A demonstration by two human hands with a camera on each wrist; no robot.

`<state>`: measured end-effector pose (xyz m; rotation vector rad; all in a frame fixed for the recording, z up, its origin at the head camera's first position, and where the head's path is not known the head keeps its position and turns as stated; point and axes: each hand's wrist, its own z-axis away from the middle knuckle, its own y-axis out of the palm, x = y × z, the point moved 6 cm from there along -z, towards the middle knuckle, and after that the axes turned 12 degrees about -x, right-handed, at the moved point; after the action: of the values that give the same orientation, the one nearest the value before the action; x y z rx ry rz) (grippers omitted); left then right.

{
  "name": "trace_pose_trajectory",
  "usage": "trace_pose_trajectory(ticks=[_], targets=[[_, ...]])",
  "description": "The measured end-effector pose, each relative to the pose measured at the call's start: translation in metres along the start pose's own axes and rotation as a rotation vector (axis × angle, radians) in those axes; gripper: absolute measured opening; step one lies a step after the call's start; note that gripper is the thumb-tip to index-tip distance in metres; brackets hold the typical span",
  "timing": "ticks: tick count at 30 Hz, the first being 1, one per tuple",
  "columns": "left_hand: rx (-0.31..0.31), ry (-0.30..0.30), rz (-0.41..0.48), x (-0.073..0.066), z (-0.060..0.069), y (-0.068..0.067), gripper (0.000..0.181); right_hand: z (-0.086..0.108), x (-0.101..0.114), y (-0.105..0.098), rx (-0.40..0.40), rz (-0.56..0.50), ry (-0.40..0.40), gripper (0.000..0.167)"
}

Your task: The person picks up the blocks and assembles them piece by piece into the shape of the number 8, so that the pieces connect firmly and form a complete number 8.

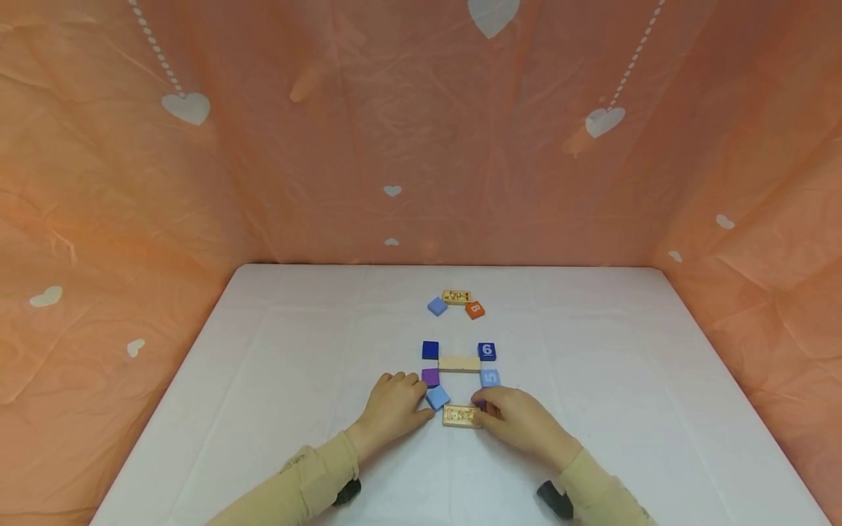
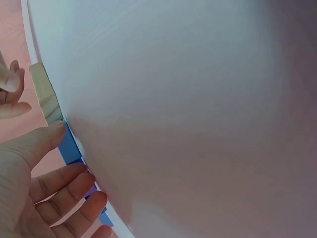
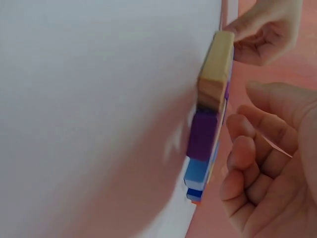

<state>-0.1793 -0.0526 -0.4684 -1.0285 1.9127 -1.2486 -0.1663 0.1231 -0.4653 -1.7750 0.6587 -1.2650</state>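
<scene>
My left hand (image 1: 393, 409) lies beside a purple tile (image 1: 430, 377) and a tilted light blue tile (image 1: 438, 398); in the left wrist view its thumb tip is at the blue tile (image 2: 70, 144), fingers loosely bent. My right hand (image 1: 522, 424) is at the right end of a patterned wooden block (image 1: 460, 416), partly covering a dark purple tile. From the right wrist view, that purple tile (image 3: 203, 135) stands against the wooden block (image 3: 215, 67), and the right fingers (image 3: 242, 153) are curved next to them, apparently holding nothing.
Beyond the hands, a plain wooden block (image 1: 459, 364) lies between dark blue tiles (image 1: 430, 350) (image 1: 487, 351), with a light blue tile (image 1: 490, 378) at right. Farther back are another patterned block (image 1: 457, 296), a blue tile (image 1: 437, 306) and an orange tile (image 1: 475, 310).
</scene>
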Motion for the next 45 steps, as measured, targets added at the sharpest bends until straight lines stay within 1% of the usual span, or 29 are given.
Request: trace_pose_trajectory(ticks=[3,7,12,14,19,23,31,35,40,45], targets=[[-0.006,0.002,-0.002,0.000,0.000,-0.001,0.028,-0.004,-0.002,-0.006,0.003,-0.008,0.019,0.021],[-0.018,0.007,-0.005,0.000,0.001,-0.001,0.028,-0.013,-0.006,-0.015,-0.019,-0.006,0.024,0.022],[-0.009,0.002,0.003,0.000,0.001,-0.001,0.028,-0.025,-0.014,-0.024,-0.021,-0.016,0.097,0.024],[-0.002,-0.003,0.007,0.000,0.001,0.000,0.028,-0.031,-0.017,-0.026,-0.022,-0.016,0.113,0.025],[0.002,-0.008,0.003,0.001,0.000,0.000,0.026,-0.047,-0.023,-0.030,-0.024,-0.013,0.112,0.026],[-0.004,-0.003,0.004,0.000,0.000,-0.001,0.026,-0.064,-0.030,-0.033,-0.018,-0.015,0.131,0.029],[0.014,-0.009,0.008,0.001,-0.001,0.000,0.026,-0.099,-0.041,-0.045,-0.057,0.011,0.110,0.033],[0.023,-0.017,0.010,0.002,-0.001,0.000,0.027,-0.114,-0.045,-0.047,-0.059,0.007,0.139,0.033],[0.031,-0.020,0.026,0.002,0.000,-0.001,0.030,-0.129,-0.054,-0.042,-0.037,-0.021,0.184,0.037],[0.009,-0.005,0.017,0.002,0.000,-0.001,0.032,-0.140,-0.066,-0.033,-0.018,-0.048,0.231,0.041]])
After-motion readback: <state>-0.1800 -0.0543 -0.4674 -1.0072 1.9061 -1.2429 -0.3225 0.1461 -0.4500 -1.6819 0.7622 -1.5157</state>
